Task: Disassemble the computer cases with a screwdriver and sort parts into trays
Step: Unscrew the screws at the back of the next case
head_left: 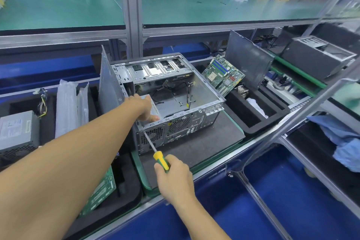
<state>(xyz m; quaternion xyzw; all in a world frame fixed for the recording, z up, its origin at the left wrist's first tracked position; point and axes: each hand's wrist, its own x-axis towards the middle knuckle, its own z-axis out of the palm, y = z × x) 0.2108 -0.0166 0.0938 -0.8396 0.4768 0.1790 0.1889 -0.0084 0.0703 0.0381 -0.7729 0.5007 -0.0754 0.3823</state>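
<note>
Now loosening the power supply from the back of the open case.
Leftmost, a loose supply unit [18, 132] lies in a foam tray [127, 177]. Beside it, the left hand [146, 110] reaches into the computer case [206, 91], which stands on a dark mat [204, 148]. The hand rests on the power supply [154, 105] inside, but its grip is hidden past the knuckles, so I cannot tell whether the fingers curl. The screwdriver [155, 152] has its tip on the rear panel by the supply's vent, and the right hand [173, 175] has its grip clamped round the yellow-green handle. A motherboard [224, 75] leans in the right-hand tray [253, 129]. Next, I judge, any rear screws left must come out while the supply is steadied; then it can go left to join its like.
</note>
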